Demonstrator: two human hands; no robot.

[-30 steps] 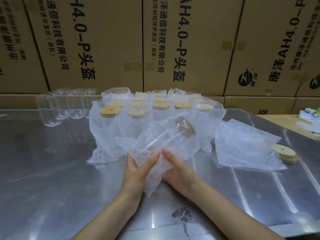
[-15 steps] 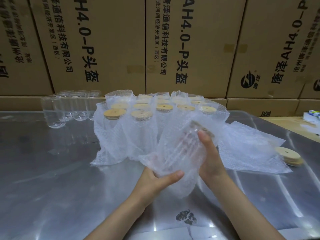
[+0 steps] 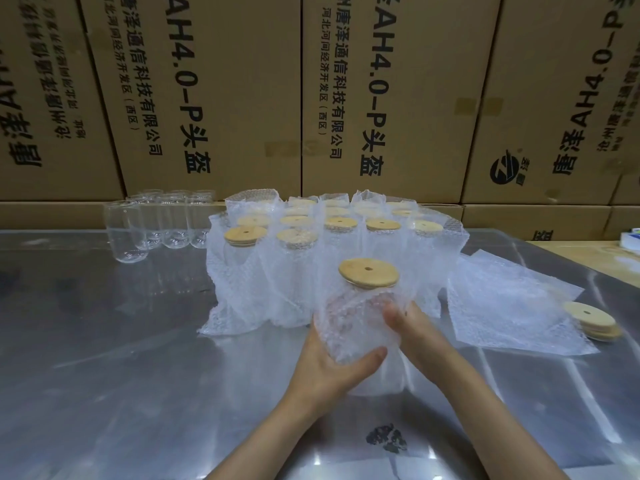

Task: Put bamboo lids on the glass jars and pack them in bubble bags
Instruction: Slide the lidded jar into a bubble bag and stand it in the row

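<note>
Bamboo lid, round, pale tan, small hole in the centre, sits on a glass jar that stands roughly upright, lid tipped slightly toward the camera, near the middle of the metal table. Jar body is wrapped in a clear bubble bag; the lid pokes out above the bag's mouth and loose bag hangs below the hands. Left hand closed around the lower part of the bagged jar, thumb across the front. Right hand pressed on the jar's right side, fingers curled onto the bag; both hands clamped on it. Just behind, toward the far edge, a cluster of bagged jars with bamboo lids stands in rows, touching each other. Bare jars, no lids, stand at the far left edge. Flat pile of empty bags lies on the right side of the table, with a short stack of spare lids at its right end. Cardboard boxes with printed black text fill the background.
</note>
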